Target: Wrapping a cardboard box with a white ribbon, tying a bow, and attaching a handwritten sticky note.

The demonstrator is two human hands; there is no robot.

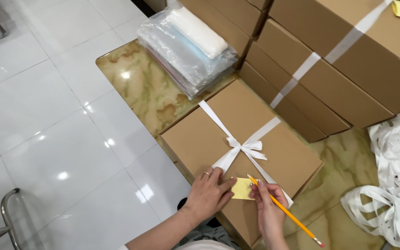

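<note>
Left hand [208, 193] lay flat, fingers together, pinning yellow note [242, 188] on ribboned cardboard box [200, 139] at desk [140, 88] edge. Right hand [267, 203] pinched pencil [287, 213] and note edge. Note looked light, flimsy; best held by edges.

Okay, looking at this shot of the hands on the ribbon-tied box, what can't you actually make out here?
Head view only:
- Yellow note: any writing is too small, and the left hand and right hand cover its edges.
- Pencil tip: hidden behind the right fingers.
- Ribbon-tied box: closed, contents unseen.
- Plastic-wrapped packs: contents blurred by glare.
- Loose ribbon pile: cut off at the right edge.
</note>
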